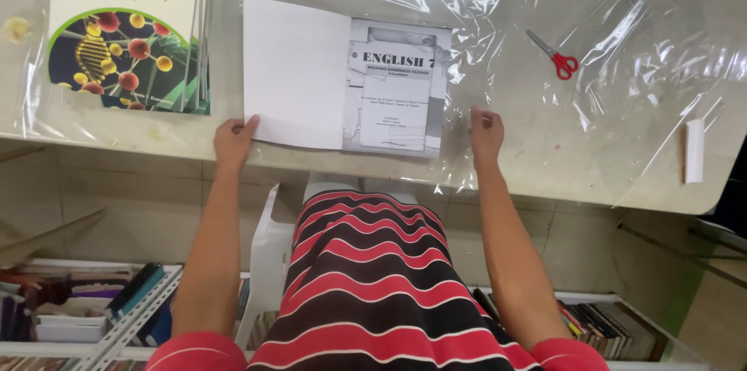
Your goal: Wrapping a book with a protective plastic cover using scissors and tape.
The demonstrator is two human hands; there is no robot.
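An open book (348,74) lies on a sheet of clear plastic (545,68) spread over the table. Its white inside cover is on the left and a grey printed title page on the right. My left hand (233,140) pinches the lower left corner of the open cover. My right hand (485,136) rests flat on the clear plastic just right of the book's lower right corner, pressing the sheet down.
A stack of green and white textbooks (128,25) lies at the table's far left. Red-handled scissors (555,55) lie right of the book. A small white strip (694,150) sits near the right edge. Shelves of books (85,305) stand below.
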